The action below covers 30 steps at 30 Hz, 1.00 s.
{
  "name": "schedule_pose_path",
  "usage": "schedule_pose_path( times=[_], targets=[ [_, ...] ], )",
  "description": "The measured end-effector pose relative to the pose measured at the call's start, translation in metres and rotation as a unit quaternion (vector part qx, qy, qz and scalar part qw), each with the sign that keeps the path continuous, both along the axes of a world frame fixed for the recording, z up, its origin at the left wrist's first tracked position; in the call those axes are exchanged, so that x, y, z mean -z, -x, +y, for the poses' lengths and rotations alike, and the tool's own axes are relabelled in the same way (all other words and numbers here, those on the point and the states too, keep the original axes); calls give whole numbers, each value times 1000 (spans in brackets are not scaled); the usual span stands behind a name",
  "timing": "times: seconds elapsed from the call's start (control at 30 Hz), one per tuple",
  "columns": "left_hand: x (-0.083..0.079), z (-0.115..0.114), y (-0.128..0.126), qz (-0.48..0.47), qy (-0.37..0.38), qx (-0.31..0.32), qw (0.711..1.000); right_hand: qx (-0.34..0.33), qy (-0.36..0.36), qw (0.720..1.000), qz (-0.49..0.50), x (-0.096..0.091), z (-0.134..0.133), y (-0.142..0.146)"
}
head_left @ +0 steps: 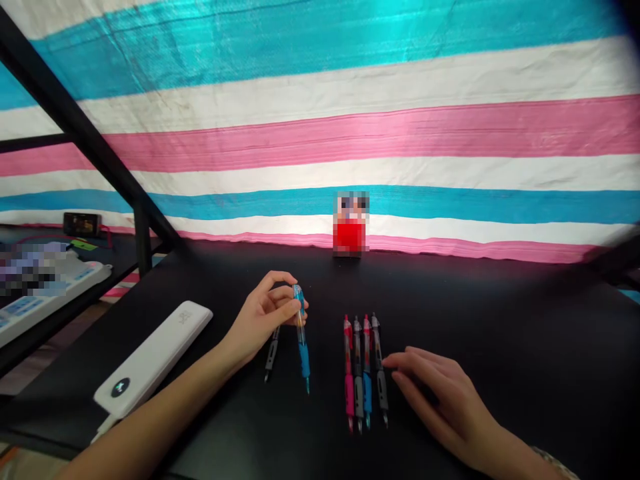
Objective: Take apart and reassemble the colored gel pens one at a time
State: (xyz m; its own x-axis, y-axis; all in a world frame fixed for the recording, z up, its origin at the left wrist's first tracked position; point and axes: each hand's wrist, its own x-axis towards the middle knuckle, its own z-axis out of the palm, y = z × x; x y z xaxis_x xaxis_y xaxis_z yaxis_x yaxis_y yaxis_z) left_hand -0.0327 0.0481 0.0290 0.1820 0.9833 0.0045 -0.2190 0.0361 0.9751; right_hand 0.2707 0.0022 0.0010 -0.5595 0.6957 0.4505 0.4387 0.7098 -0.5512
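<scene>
Near the middle of the frame, the thumb and fingers of my left hand (263, 312) are clamped on the upper part of a blue pen (305, 360), its tip pointing down the frame. Just left of it, a grey pen (271, 357) shows below that hand, its upper end hidden. At lower right, my right hand (445, 393) holds nothing, thumb and forefinger slightly apart; I cannot tell if I touch the nearest of the four pens (359, 387) lined up at lower centre on the black table (225, 427). A white power bank (155, 353) lies at lower left.
</scene>
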Motion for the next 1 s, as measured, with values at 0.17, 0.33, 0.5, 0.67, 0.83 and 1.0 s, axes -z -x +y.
schedule_pose_path(
  times=[0.17,0.33,0.5,0.67,0.83,1.0],
  targets=[
    [-3,10,11,106,6,19,994,3,-16,1000,-2,2,1,0],
    [-1,17,16,164,15,11,986,7,-31,1000,1,3,1,-1],
    [3,25,23,243,-11,-6,970,4,-36,999,-9,2,0,-2],
    [12,29,29,349,-76,-37,933,1,-29,1000,-8,4,0,-2],
    [13,27,30,431,-129,-40,892,-3,-21,1000,-2,3,1,-1],
    [15,26,29,474,-156,-32,866,-4,-16,1000,2,2,2,0]
  ],
)
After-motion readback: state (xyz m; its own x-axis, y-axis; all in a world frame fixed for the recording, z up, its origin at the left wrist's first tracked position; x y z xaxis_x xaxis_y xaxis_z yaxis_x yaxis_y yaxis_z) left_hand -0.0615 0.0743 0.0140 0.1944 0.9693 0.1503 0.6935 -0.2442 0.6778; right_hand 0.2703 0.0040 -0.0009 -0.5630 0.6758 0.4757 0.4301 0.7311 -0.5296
